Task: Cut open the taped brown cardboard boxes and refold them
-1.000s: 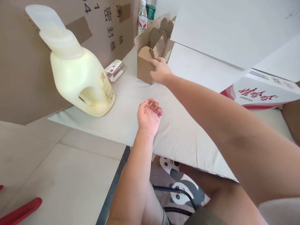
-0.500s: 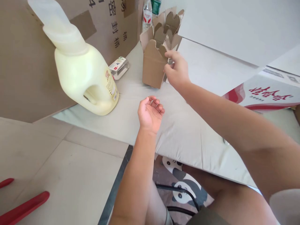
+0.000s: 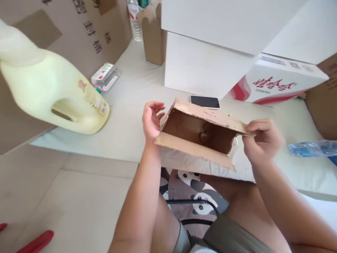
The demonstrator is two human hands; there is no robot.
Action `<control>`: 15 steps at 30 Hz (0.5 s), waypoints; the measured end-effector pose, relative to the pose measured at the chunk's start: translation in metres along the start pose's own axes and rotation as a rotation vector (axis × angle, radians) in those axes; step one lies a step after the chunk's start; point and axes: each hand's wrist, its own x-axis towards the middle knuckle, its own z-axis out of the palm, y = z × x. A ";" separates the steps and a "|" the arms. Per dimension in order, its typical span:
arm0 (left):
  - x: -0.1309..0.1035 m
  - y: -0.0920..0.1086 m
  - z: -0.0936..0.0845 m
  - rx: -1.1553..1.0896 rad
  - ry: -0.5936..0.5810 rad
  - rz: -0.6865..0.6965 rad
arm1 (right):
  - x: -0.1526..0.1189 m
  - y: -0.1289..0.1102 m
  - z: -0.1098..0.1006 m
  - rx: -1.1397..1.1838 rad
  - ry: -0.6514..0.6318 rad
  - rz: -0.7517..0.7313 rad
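The carton (image 3: 196,130) is held up over the near edge of the cloth (image 3: 126,123), between the person's two hands, its mouth turned toward the camera and its flaps spread, so the brown inside shows. The right hand (image 3: 263,142) pinches the right end of the upper flap, index finger along the top and thumb underneath, the other fingers curled in toward the palm. The left hand (image 3: 152,119) is at the left end, loosely open, fingers apart and half bent, with nothing gripped between them; its palm faces the carton, and whether it presses on the cardboard cannot be told.

Just behind the carton a phone (image 3: 204,102) lies flat on the cloth, in front of a white box (image 3: 202,63). A printed box (image 3: 279,80) sits to the right, and a blue bottle (image 3: 312,148) lies on its side beyond the right hand. Farther back, a second carton (image 3: 154,42) stands upright near a clear bottle (image 3: 135,26). To the left are a clear pack (image 3: 107,78) and a yellow jug (image 3: 47,88), with a big box (image 3: 71,31) behind them.
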 end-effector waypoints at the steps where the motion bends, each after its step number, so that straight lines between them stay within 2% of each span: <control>1: -0.003 -0.005 0.004 0.022 -0.058 0.002 | -0.006 0.002 -0.005 -0.034 0.009 0.002; 4: -0.009 -0.016 0.014 0.090 -0.134 0.001 | -0.018 0.007 -0.008 -0.086 0.107 0.026; 7: -0.011 -0.024 0.022 0.105 -0.144 -0.013 | -0.023 0.013 -0.009 -0.021 0.181 0.060; 11: -0.010 -0.031 0.034 0.027 -0.111 -0.059 | -0.029 0.019 -0.016 0.040 0.156 0.071; 15: -0.013 -0.034 0.044 -0.034 -0.205 -0.048 | -0.038 0.018 -0.023 0.013 0.136 0.171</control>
